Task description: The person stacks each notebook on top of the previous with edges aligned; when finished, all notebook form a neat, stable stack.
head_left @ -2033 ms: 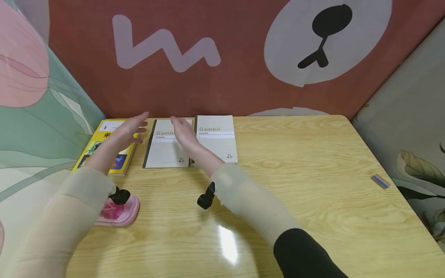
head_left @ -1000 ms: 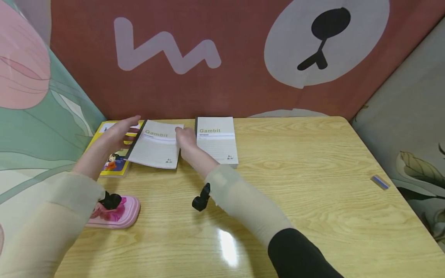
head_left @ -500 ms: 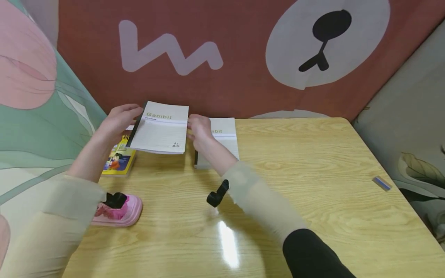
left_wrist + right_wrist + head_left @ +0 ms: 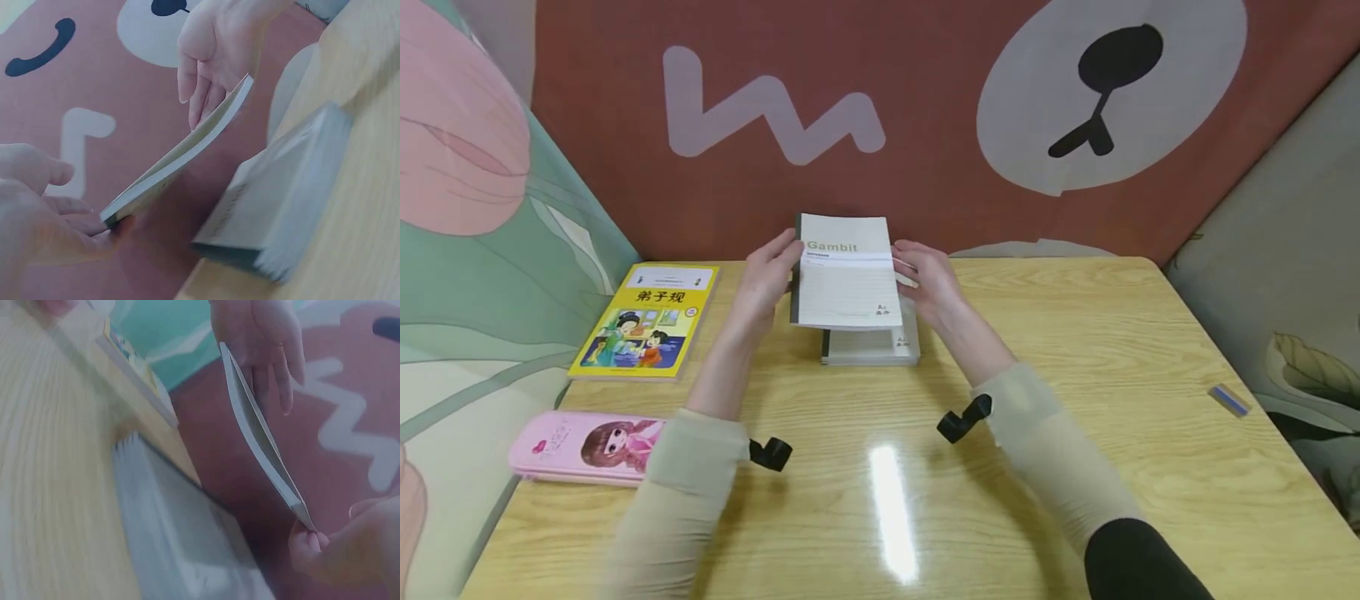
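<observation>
A white Gambit notebook (image 4: 847, 275) with a dark spine is held up by both hands, tilted, above a stack of similar notebooks (image 4: 869, 361) on the table. My left hand (image 4: 765, 283) holds its spine side, with fingers beneath the edge and the thumb lifted off it in the left wrist view. At the opposite edge, my right hand (image 4: 931, 283) holds the notebook, its fingertips beneath the edge in the right wrist view. In the left wrist view the stack (image 4: 275, 194) lies below the lifted notebook, a gap between them. The raised notebook covers most of the stack in the head view.
A yellow picture-cover book (image 4: 643, 325) lies at the table's back left. In front of it is a pink pencil case (image 4: 580, 446), partly covered by the left sleeve. A small blue-striped eraser-like block (image 4: 1229, 400) lies near the right edge. A red fabric wall stands behind the table (image 4: 1075, 350).
The held notebook has risen from the table's back left and travelled right to above the stack. Both hands have moved right with it, uncovering the yellow book and more of the pencil case.
</observation>
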Tool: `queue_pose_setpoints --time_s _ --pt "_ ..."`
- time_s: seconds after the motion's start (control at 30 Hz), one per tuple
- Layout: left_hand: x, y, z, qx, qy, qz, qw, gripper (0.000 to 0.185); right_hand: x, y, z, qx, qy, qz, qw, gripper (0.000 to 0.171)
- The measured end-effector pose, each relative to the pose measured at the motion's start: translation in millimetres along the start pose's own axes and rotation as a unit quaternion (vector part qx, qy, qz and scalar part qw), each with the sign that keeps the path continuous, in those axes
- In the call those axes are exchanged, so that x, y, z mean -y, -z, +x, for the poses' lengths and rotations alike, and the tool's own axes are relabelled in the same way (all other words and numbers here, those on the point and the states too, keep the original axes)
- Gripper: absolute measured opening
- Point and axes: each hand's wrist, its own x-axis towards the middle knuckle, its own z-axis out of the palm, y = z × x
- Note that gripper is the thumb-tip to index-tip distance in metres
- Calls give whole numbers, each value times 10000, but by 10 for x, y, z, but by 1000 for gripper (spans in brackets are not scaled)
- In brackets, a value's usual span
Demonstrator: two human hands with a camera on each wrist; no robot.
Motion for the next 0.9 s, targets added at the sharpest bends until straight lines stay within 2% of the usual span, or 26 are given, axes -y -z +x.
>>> queue_pose_setpoints --time_s 0.17,0.3,0.53,0.9 --pt "210 -266 78 -232 -141 -11 9996 60 -105 267 37 73 -70 164 9998 50" --pt "374 -392 106 -346 -53 -189 9992 59 -200 416 66 108 -119 175 9997 53" --pt "558 -483 148 -357 164 -598 9974 55 -344 571 99 278 -82 -53 9996 59" --pt "620 -505 185 -427 225 -457 9978 55 -432 600 83 457 329 -632 9964 64"
